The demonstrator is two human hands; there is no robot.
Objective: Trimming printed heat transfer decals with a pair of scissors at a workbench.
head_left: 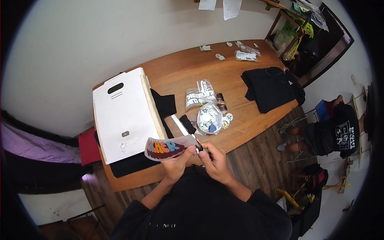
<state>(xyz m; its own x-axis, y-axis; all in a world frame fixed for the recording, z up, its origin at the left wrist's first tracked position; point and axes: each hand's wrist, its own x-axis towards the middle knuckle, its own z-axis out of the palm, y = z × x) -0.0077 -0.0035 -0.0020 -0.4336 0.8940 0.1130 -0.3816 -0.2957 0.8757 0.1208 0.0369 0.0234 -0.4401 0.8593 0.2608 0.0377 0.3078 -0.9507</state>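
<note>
by the near edge of the wooden table (172, 76), the left hand (176, 165) pinched the printed sheet (165, 147); the right hand (217, 161) gripped a dark tool (199, 146), whose slip could have nicked the sheet.

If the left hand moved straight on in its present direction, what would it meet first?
Beyond the printed sheet it holds, the left hand would probably meet the dark tool in the right hand first; depth is unclear.
</note>
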